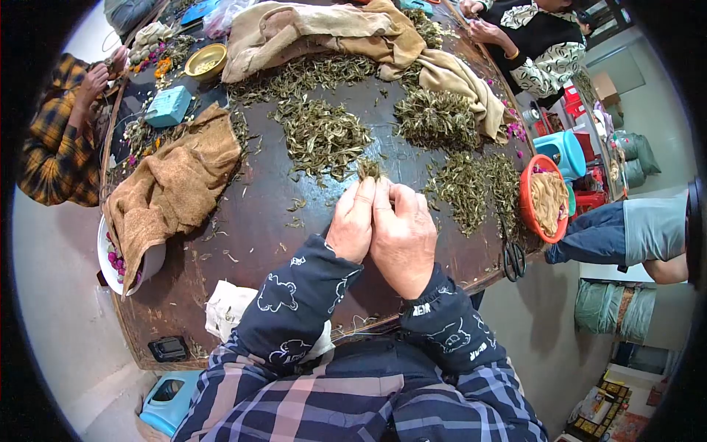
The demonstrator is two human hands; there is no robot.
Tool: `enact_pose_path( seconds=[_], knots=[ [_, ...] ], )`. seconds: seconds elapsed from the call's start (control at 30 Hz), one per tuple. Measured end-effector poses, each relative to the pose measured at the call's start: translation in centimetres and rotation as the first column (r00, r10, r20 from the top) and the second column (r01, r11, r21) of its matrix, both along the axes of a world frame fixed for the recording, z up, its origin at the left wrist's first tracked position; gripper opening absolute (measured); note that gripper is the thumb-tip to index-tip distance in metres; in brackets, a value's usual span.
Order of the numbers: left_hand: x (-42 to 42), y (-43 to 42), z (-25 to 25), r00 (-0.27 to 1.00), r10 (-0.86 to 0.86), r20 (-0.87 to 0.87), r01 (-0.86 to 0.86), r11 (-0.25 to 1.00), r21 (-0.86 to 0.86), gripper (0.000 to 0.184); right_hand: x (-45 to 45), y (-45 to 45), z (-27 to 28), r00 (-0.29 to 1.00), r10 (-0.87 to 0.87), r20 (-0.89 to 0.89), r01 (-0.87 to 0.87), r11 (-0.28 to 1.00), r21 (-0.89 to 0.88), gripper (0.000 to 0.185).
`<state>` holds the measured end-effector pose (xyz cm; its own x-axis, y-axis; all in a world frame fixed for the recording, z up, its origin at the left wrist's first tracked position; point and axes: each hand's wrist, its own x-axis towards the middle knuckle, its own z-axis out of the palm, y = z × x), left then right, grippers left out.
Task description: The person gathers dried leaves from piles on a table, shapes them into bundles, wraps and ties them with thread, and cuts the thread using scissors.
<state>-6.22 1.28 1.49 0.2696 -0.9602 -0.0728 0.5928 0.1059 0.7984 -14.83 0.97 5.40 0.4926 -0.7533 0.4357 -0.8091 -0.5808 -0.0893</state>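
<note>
My left hand (350,225) and my right hand (405,239) are side by side over the middle of the dark table (250,243). Their fingers are pressed together around a small bundle of dried leaves (367,169), whose tips stick out beyond the thumbs. Just past it lies a loose pile of dried greenish leaves (320,136). To the right of my hands is a flatter spread of leaves (471,188), with a denser heap of leaf bundles (436,118) behind it. My palms hide the lower part of the bundle.
Black scissors (513,258) lie at the right edge near a red basin (527,193). On the left, a brown cloth (177,173) drapes over a white bowl (153,264). More cloths (309,29) cover leaves at the back. People (62,147) sit left and right.
</note>
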Motion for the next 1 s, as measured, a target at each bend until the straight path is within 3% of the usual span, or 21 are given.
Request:
enact_pose_path(
  seconds=[0.2,0.33,0.37,0.43,0.5,0.57,0.6,0.67,0.7,0.83,0.87,0.93,1.0],
  knots=[
    [0.2,-0.1,-2.2,1.000,-0.005,0.018,0.003,0.997,0.074,0.027,-0.9,-0.8,0.7,0.995,0.091,-0.043,-0.097,0.985,-0.146,0.040],
    [0.8,0.1,-1.2,0.957,-0.157,-0.246,0.193,0.972,0.132,0.030,-4.3,-3.0,1.9,0.842,0.354,0.408,-0.431,0.895,0.112,0.045],
    [0.9,0.1,-0.9,0.954,-0.164,-0.249,0.201,0.971,0.127,0.030,-4.9,-3.5,2.4,0.846,0.351,0.402,-0.425,0.899,0.110,0.045],
    [0.8,0.4,-0.2,0.893,-0.305,-0.331,0.343,0.937,0.063,0.030,-6.2,-4.5,3.5,0.868,0.118,0.483,-0.401,0.740,0.539,0.047],
    [0.9,0.7,0.6,0.799,-0.451,-0.398,0.486,0.874,-0.014,0.030,-7.3,-5.5,4.4,0.880,-0.141,0.453,-0.366,0.407,0.837,0.049],
    [0.7,1.2,1.5,0.748,-0.546,-0.377,0.602,0.797,0.042,0.030,-7.5,-5.9,3.2,0.826,0.019,0.563,-0.522,0.402,0.752,0.053],
    [1.0,1.1,1.5,0.736,-0.598,-0.318,0.649,0.756,0.079,0.031,-7.3,-5.9,2.7,0.754,0.025,0.656,-0.627,0.324,0.708,0.045],
    [1.6,1.2,0.8,0.694,-0.645,-0.320,0.696,0.715,0.068,0.034,-7.3,-5.5,2.8,0.748,0.097,0.656,-0.639,0.371,0.674,0.025],
    [1.4,1.2,0.6,0.672,-0.668,-0.320,0.718,0.693,0.062,0.034,-7.5,-5.1,2.7,0.754,0.076,0.653,-0.624,0.393,0.675,0.025],
    [1.2,1.3,-0.1,0.471,-0.766,-0.437,0.796,0.583,-0.164,0.031,-7.7,-3.0,1.9,0.597,-0.284,0.750,-0.696,0.281,0.661,0.012],
    [1.1,1.2,0.0,0.467,-0.770,-0.435,0.801,0.577,-0.161,0.031,-7.9,-2.8,1.6,0.592,-0.290,0.752,-0.697,0.286,0.658,0.012],
    [1.1,1.3,0.2,0.611,-0.791,0.027,0.790,0.612,0.029,0.027,-8.4,-2.7,0.5,0.651,-0.192,0.734,-0.619,0.425,0.660,0.011],
    [1.0,1.4,0.3,0.548,-0.676,0.492,0.700,0.693,0.172,0.024,-8.7,-2.5,-0.2,0.717,-0.100,0.690,-0.535,0.556,0.636,0.011]
  ],
)
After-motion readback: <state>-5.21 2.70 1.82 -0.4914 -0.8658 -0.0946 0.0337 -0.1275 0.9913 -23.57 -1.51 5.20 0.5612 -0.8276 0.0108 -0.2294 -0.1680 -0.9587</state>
